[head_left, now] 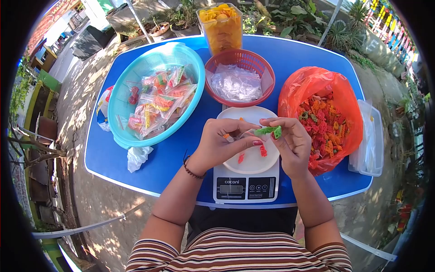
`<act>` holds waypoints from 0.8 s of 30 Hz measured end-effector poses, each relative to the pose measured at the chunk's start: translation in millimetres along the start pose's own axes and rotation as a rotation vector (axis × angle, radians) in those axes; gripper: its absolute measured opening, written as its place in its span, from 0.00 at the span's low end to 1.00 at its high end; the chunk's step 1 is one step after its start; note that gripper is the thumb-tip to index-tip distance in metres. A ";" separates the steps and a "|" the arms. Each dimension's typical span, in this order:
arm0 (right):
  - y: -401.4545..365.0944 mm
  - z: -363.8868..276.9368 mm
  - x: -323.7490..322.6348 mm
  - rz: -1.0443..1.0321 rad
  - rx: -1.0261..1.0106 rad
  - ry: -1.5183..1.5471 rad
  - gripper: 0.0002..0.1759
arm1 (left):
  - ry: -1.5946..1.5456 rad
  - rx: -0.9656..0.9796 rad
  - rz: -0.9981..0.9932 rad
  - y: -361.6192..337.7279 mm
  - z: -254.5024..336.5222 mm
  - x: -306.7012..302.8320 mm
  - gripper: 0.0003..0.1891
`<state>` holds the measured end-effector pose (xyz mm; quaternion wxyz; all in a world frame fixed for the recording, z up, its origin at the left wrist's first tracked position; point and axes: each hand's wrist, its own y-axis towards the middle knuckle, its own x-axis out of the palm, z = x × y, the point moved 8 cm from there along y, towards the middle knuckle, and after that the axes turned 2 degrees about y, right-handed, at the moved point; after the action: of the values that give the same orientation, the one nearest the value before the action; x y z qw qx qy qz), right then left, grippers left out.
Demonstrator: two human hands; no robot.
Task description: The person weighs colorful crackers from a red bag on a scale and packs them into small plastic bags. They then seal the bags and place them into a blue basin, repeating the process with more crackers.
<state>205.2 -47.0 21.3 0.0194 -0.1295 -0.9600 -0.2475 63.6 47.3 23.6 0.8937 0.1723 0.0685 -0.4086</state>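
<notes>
My left hand [219, 143] is closed on a small clear plastic bag [247, 133], pinched between thumb and fingers above the plate. Between the fingertips of my right hand [294, 144] is a green curly cracker piece [271, 131], right at the mouth of the bag. Below both hands, a round white plate [248, 167] rests on a Coconi digital kitchen scale [246, 198]. A few red cracker pieces [263, 151] lie on the plate, and my hands partly hide an orange one.
A turquoise basket [121, 102] of filled bags stands left. Behind the scale is a red basket [267, 68] of empty bags, then a tub [221, 29] of yellow chips. A red plastic bag [290, 90] of colourful crackers and a clear box [374, 136] stand right on the blue table [181, 181].
</notes>
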 end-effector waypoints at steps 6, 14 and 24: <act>-5.0 -2.5 -13.7 0.134 0.047 0.090 0.16 | -0.036 0.072 0.051 -0.1 -2.0 0.2 0.11; -1.3 -9.8 -0.5 -0.015 -0.111 -0.349 0.26 | -0.186 -0.022 0.093 -1.0 -9.2 -0.6 0.09; -8.4 -6.1 -0.6 0.121 -0.114 -0.051 0.11 | -0.041 0.002 0.103 -2.0 -8.1 -5.1 0.14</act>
<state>203.5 -57.1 22.6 0.0023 -0.1946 -0.9349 -0.2969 58.9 52.7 17.0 0.9146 0.1681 0.0409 -0.3654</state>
